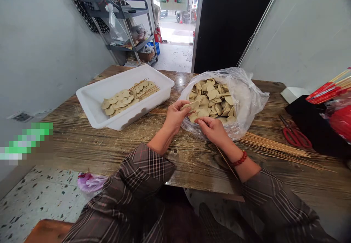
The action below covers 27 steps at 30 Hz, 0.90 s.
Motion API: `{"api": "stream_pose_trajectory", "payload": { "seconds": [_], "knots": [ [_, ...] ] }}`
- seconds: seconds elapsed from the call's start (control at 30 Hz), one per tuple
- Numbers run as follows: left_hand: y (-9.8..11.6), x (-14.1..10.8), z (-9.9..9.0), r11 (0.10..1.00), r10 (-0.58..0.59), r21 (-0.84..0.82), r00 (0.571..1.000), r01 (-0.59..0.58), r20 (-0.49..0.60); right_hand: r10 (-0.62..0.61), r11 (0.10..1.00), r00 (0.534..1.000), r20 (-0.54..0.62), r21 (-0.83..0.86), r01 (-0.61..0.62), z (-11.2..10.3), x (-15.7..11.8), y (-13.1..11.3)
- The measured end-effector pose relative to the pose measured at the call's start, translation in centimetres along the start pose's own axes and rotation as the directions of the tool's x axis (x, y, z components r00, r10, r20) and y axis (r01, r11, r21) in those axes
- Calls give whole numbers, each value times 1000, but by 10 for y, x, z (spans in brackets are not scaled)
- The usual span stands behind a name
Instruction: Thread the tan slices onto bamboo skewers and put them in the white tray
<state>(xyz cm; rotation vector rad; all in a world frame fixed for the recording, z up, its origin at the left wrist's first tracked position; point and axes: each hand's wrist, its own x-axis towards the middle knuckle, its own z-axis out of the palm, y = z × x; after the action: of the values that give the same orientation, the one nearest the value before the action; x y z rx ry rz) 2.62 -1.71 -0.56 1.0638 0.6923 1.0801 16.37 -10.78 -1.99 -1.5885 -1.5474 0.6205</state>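
Observation:
My left hand point(175, 116) pinches a thin, round beige slice point(192, 106) over the near edge of a clear plastic bag point(242, 89). Many loose slices point(212, 94) of the same kind fill the open bag. Closed on a thin wooden skewer point(226, 160), my right hand point(212, 129) is just right of the left one. The skewer's tip points toward the held slice; whether it pierces that slice I cannot tell. To the left stands a white plastic tray point(95, 116), with skewered slices point(123, 98) lying inside it.
Loose skewers point(276, 148) lie on the wooden table point(109, 151) right of the bag. Beyond them are red-handled scissors point(296, 135) and a black box point(309, 122) near red-wrapped sticks point(329, 89). A grey shelf cart point(128, 14) stands behind the table.

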Motion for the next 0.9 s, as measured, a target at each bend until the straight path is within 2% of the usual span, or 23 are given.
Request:
{"api": "stream_pose_trajectory", "payload": {
  "seconds": [0.2,0.4,0.53,0.9],
  "knots": [
    [1,-4,5,1000,14,7,1000,-14,28,-15,999,999,-48,-41,13,1,2,3],
    [0,-6,5,992,-85,-82,992,93,98,-56,995,996,-67,-86,51,0,2,3],
    [0,-3,1,983,-122,-133,991,128,53,-139,982,988,-69,-137,128,1,1,4],
    [1,0,-3,961,-181,-207,983,184,33,-196,967,978,-77,-182,179,-1,-1,4]
  ]
}}
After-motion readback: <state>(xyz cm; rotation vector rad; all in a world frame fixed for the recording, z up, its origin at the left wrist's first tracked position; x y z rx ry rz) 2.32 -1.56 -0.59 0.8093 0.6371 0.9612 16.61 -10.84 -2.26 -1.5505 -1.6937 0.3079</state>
